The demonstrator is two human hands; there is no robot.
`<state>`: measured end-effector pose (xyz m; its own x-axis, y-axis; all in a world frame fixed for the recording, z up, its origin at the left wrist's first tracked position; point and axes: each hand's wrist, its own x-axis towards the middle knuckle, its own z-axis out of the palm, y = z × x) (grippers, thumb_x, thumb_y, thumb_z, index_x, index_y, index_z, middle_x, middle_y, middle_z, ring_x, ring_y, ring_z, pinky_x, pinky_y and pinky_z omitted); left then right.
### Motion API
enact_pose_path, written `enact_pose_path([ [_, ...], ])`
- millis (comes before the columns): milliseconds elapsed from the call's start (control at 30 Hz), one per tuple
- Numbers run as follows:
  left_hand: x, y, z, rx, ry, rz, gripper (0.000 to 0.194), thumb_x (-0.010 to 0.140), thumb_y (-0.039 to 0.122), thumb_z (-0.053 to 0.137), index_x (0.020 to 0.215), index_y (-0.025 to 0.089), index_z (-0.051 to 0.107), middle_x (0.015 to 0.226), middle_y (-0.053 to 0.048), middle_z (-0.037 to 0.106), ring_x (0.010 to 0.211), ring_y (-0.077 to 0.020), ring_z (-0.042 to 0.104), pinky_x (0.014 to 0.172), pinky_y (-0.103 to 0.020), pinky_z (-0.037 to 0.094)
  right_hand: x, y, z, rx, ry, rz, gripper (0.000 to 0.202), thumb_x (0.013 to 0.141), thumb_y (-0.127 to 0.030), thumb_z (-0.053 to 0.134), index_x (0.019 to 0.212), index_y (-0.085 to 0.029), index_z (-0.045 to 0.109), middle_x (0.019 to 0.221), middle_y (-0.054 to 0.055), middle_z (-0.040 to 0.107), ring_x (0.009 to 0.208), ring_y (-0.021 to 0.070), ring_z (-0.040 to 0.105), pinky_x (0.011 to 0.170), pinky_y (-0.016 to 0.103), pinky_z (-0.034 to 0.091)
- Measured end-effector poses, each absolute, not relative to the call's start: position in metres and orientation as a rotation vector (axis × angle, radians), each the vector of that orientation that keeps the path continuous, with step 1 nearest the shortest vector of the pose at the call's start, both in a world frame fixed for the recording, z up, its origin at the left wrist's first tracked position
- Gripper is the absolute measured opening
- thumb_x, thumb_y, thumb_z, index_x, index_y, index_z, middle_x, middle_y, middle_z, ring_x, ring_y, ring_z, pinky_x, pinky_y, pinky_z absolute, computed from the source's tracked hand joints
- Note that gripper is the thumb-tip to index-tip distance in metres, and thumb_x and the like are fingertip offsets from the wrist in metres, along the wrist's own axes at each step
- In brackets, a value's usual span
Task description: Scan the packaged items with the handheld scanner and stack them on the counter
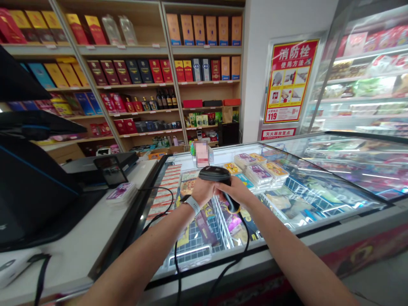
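Note:
Over the glass-topped freezer, a black handheld barcode scanner is held by both my hands. My left hand, with a pale-banded watch on its wrist, is closed below the scanner's head. From the other side my right hand closes around it by the handle, and its fingers partly hide behind the grip. The scanner's dark handle slants down to the right, and a black cable hangs from that area. White-topped stacked packs lie on the glass beyond my right hand.
A counter at left carries a black checkout terminal, a phone on a stand and a small stack of packs. Shelves of boxed bottles line the back wall. A display fridge stands right. Loose cables cross the freezer's front edge.

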<state>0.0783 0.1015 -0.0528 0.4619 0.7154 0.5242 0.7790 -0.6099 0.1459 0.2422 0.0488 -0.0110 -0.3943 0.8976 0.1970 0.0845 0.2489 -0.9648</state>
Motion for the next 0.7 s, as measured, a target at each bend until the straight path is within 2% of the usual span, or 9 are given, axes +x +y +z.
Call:
enact_pose_path([
  [133, 0.056, 0.084, -0.049, -2.461, -1.394, -0.860, 0.024, 0.087, 0.018, 0.049, 0.107, 0.018, 0.064, 0.110, -0.014, 0.065, 0.106, -0.0278, 0.057, 0.093, -0.046, 0.046, 0.242, 0.048, -0.012, -0.931, -1.649, 1.270, 0.040, 0.072, -0.054, 0.069, 0.064, -0.015, 0.061, 0.050, 0.002, 0.061, 0.042, 0.0113, 0.053, 0.044, 0.023, 0.042],
  [300, 0.022, 0.069, -0.049, -2.364, -1.534, -0.897, 0.023, 0.085, 0.016, 0.049, 0.105, 0.018, 0.061, 0.101, -0.011, 0.066, 0.097, -0.0241, 0.060, 0.087, -0.038, 0.048, 0.241, 0.049, -0.014, -0.898, -1.591, 1.306, 0.037, 0.073, -0.051, 0.070, 0.070, -0.015, 0.062, 0.058, 0.003, 0.065, 0.044, 0.0116, 0.056, 0.045, 0.024, 0.044],
  [367, 0.008, 0.068, -0.049, -2.318, -1.605, -0.929, 0.031, 0.086, 0.017, 0.047, 0.115, 0.016, 0.057, 0.100, -0.011, 0.066, 0.091, -0.0232, 0.062, 0.083, -0.036, 0.049, 0.240, 0.049, -0.014, -0.922, -1.566, 1.309, 0.037, 0.073, -0.051, 0.071, 0.072, -0.014, 0.063, 0.057, 0.003, 0.065, 0.044, 0.0115, 0.055, 0.044, 0.024, 0.042],
  [500, -0.015, 0.068, -0.054, -2.269, -1.811, -1.044, 0.055, 0.088, 0.022, 0.046, 0.141, 0.017, 0.036, 0.092, -0.006, 0.068, 0.078, -0.0201, 0.065, 0.075, -0.033, 0.050, 0.240, 0.049, -0.014, -0.970, -1.561, 1.303, 0.039, 0.073, -0.051, 0.071, 0.068, -0.013, 0.063, 0.054, 0.004, 0.063, 0.043, 0.0113, 0.054, 0.043, 0.024, 0.041],
  [700, -0.028, 0.068, -0.064, -2.271, -2.000, -1.241, 0.049, 0.083, 0.020, 0.052, 0.131, 0.020, 0.049, 0.104, -0.006, 0.069, 0.079, -0.0171, 0.066, 0.074, -0.029, 0.052, 0.243, 0.052, -0.018, -0.972, -1.637, 1.280, 0.039, 0.078, -0.051, 0.066, 0.068, -0.014, 0.063, 0.052, 0.003, 0.061, 0.045, 0.0115, 0.054, 0.048, 0.025, 0.042],
])
